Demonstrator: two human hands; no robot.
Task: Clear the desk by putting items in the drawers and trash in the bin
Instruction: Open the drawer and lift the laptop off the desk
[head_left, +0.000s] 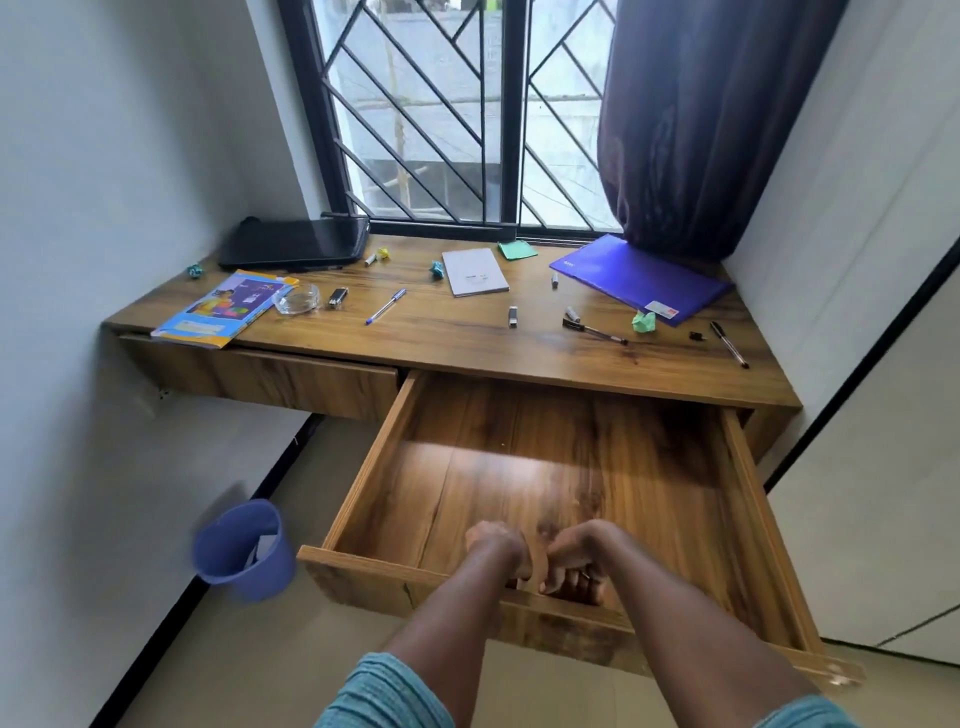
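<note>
The right-hand drawer (545, 467) of the wooden desk (467, 343) stands pulled far out, with nothing inside. My left hand (498, 551) and my right hand (576, 564) both grip its front panel, side by side. On the desk lie a colourful book (223, 309), a white notepad (475, 271), a blue folder (641, 278), a black laptop (296, 241), several pens (385, 306), USB sticks (513, 316) and crumpled paper balls (644, 321). A blue bin (241, 551) stands on the floor to the left.
The left drawer (260, 379) is shut. A glass ashtray (297, 300) sits beside the book. A green sticky pad (517, 249) lies by the barred window. A dark curtain (691, 130) hangs over the folder's far end. Walls close in on both sides.
</note>
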